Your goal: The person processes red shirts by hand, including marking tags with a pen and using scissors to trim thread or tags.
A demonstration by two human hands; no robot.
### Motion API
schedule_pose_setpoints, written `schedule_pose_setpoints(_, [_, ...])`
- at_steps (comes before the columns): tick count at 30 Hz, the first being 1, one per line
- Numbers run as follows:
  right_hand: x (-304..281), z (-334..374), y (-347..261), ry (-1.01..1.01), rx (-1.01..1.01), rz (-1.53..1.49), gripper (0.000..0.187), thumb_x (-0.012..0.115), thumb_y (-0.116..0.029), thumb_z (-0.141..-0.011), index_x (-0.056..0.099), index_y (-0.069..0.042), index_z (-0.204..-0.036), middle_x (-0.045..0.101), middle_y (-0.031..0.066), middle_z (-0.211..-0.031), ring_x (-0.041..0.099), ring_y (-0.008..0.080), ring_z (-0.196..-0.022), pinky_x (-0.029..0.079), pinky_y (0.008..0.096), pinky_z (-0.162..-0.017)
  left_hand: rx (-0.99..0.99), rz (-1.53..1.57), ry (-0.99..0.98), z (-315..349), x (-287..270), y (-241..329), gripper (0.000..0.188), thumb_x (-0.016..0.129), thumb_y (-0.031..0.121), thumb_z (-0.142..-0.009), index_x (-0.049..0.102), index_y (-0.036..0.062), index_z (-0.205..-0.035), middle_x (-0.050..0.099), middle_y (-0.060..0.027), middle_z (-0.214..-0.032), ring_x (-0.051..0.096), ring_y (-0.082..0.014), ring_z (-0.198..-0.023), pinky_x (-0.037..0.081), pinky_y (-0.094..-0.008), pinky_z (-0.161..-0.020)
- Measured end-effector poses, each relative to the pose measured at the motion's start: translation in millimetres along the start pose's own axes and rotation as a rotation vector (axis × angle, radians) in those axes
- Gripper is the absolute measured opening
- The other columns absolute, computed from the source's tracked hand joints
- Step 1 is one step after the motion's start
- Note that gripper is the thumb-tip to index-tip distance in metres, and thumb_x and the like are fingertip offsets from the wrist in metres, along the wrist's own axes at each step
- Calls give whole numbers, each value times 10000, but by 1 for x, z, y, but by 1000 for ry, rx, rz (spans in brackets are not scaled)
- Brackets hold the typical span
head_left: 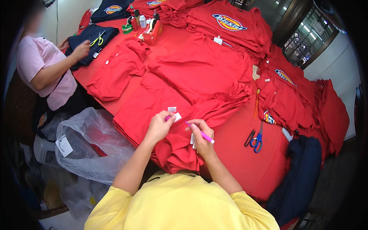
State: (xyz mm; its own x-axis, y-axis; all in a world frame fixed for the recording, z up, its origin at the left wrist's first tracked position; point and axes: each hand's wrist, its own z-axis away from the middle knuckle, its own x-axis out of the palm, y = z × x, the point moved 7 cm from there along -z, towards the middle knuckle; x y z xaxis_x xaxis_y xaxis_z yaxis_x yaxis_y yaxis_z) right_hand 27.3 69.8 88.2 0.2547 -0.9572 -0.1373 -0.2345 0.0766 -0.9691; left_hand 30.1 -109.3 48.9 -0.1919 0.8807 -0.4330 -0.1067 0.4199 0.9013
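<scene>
Desk (245, 161) runs from near edge to far end; flattened shirt (199, 73) at centre, its bunched hem nearest the wearer; L hand (159, 126) and R hand (200, 134) over that hem, small tag (177, 116) at L fingers, pen (199, 132) in R hand; scissors (256, 138) on desk just R of R hand; shirt heap (303, 99) further R, folded dark garment (303, 172) at desk's near R corner; tape dispenser (153, 30) and bottles (138, 19) at far end; co-worker (46, 69) at L side, second scissors (98, 39) by that person's hand; plastic bag (88, 145) below desk, L.
</scene>
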Motion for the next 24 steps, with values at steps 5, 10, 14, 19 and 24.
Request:
schedule_pose_setpoints(5, [5, -2, -1, 5, 2, 19, 136, 532, -69, -912, 637, 13, -940, 652, 80, -714, 628, 124, -637, 479, 243, -566, -34, 296, -125, 12, 13, 4, 223, 588, 145, -870, 667, -12, -1008, 683, -115, -916, 639, -165, -826, 486, -292, -767])
schedule_pose_setpoints(10, [0, 2, 7, 74, -62, -96, 132, 526, -47, -905, 602, 14, -993, 656, 97, -810, 625, 133, -661, 495, 262, -594, -65, 298, -94, 25, 10, 11, 210, 610, 149, -863, 670, -8, -989, 688, -106, -835, 630, -128, -759, 489, -279, -702])
schedule_pose_setpoints(14, [4, 9, 3, 209, -388, -55, 221, 547, -87, -907, 519, 16, -1101, 630, 132, -895, 643, 205, -718, 515, 301, -646, -36, 262, -212, 49, 25, 36, 182, 622, 145, -851, 664, -5, -944, 680, -130, -778, 636, -130, -702, 484, -293, -646])
schedule_pose_setpoints(19, [2, 8, 9, 80, -253, 122, 202, 581, -140, -912, 554, 17, -1036, 634, 139, -862, 646, 226, -709, 506, 306, -633, 258, -139, 141, 15, -12, 51, 162, 619, 141, -844, 680, 25, -940, 659, -163, -853, 637, -353, -806, 510, -406, -706])
schedule_pose_setpoints(24, [0, 1, 5, 31, -56, -16, 144, 575, -104, -905, 596, 18, -979, 649, 87, -785, 627, 127, -686, 491, 265, -607, 166, -345, 24, -32, -7, 15, 220, 639, 201, -835, 689, 14, -941, 658, -143, -921, 635, -322, -883, 498, -406, -743])
